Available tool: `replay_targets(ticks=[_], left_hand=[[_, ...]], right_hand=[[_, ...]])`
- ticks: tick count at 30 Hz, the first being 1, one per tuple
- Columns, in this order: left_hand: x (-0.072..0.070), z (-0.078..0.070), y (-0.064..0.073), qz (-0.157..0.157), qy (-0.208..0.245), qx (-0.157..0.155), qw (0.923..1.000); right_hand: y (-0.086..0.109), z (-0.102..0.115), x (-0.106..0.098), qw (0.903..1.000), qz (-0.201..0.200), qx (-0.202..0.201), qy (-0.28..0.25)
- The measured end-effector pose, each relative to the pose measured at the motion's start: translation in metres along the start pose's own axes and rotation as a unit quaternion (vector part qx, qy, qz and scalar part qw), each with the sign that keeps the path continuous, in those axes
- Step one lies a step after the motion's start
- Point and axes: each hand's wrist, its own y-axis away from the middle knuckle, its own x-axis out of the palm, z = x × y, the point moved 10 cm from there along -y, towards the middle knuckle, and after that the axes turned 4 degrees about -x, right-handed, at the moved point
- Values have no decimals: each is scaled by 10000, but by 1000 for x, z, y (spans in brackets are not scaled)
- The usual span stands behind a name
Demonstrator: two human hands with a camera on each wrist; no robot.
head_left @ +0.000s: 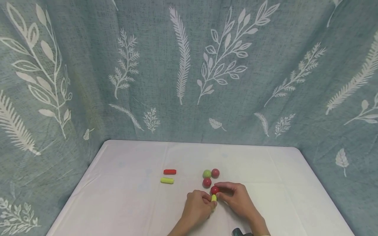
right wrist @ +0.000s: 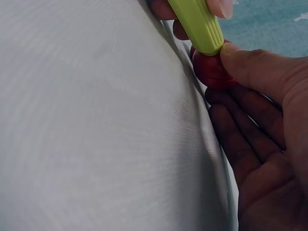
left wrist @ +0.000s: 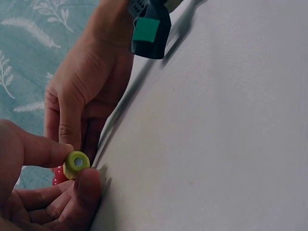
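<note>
My left hand (head_left: 197,206) pinches a yellow-green magnetic stick (right wrist: 199,26) between thumb and finger. Its near end, with a round silvery spot in the middle, faces the left wrist camera. My right hand (head_left: 237,198) holds a glossy red ball (head_left: 214,190) by thumb and fingertips. In the right wrist view the stick's far end meets the ball, right beside the right thumb. Both hands are close together over the front middle of the white table (head_left: 124,203).
Just beyond the hands lie a green ball (head_left: 207,174) and two more red balls (head_left: 207,182). To their left are a red stick (head_left: 169,171) and another yellow-green stick (head_left: 167,180). A patterned blue-green curtain (head_left: 159,82) hangs behind the table.
</note>
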Motion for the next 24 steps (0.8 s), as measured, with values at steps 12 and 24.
replay_targets(ticks=[12,24], left_hand=[[-3,3,3,-72,84,-73,9999],[-49,-1,-6,-1371,67,258,9902]], right_hand=[[-6,5,-16,9994,-257,-52,234],[-15,-16,-29,9984,-476,172,253]])
